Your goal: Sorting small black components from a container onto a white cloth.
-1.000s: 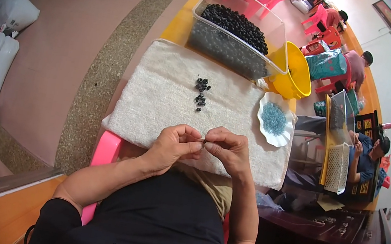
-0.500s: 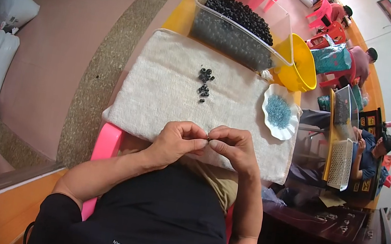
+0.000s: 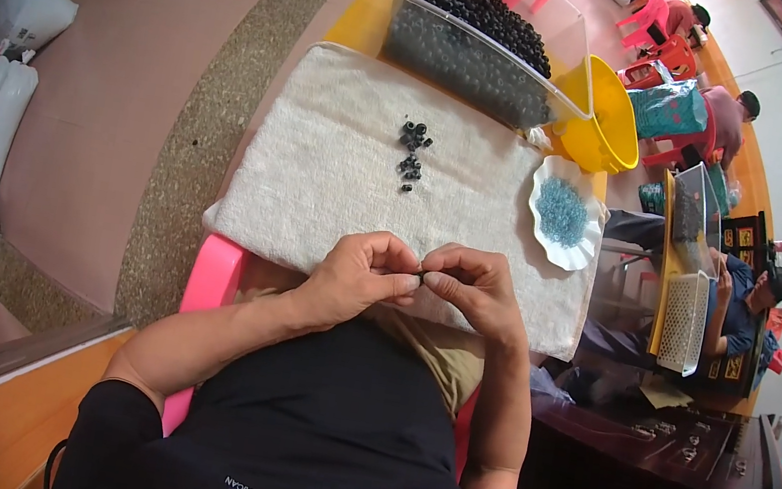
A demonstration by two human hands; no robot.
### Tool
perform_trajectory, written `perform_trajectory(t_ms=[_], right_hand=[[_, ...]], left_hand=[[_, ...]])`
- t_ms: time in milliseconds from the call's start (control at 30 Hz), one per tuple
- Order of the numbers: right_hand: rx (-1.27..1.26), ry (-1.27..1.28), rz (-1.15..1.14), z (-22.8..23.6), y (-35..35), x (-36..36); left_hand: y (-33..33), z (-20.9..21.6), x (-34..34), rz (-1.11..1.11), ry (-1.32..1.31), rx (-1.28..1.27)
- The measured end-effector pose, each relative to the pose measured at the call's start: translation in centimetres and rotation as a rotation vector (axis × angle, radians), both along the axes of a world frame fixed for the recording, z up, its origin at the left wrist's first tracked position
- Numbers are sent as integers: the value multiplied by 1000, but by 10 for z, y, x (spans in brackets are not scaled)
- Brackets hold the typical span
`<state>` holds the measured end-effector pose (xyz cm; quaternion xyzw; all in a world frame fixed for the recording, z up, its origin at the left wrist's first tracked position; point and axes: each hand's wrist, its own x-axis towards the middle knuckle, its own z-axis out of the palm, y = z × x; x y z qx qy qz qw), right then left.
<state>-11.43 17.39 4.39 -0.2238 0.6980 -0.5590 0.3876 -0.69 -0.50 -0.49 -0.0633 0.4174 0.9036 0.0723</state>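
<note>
A white towel [image 3: 340, 176] bears small black beads [image 3: 411, 152]. At 12 o'clock a clear plastic tub [image 3: 491, 37] holds more black beads. A yellow bucket [image 3: 603, 124] sits at 1 o'clock of the towel, and at 3 o'clock a white scalloped dish [image 3: 565, 215] holds pale blue beads. A pink stool [image 3: 212, 279] shows at 8 o'clock. The shirt [image 3: 312, 435] is black; the floor [image 3: 133, 74] is dusty pink with a speckled grey band.

The person wears a black short-sleeved shirt [image 3: 302, 434] with a small printed emblem low on its chest, khaki trousers [image 3: 426, 351] below it, and bare forearms ending in a left hand [image 3: 361, 276] and right hand [image 3: 475, 293].
</note>
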Motion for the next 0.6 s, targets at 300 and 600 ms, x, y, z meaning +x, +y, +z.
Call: perform_trajectory(t_ms=[300,600], right_hand=[[-19,225,86,3,-1,6],[-96,701,51,-8,-1,18]], left_hand=[[0,-6,0,-27,31,-72],[0,-6,0,-12,14,-54]])
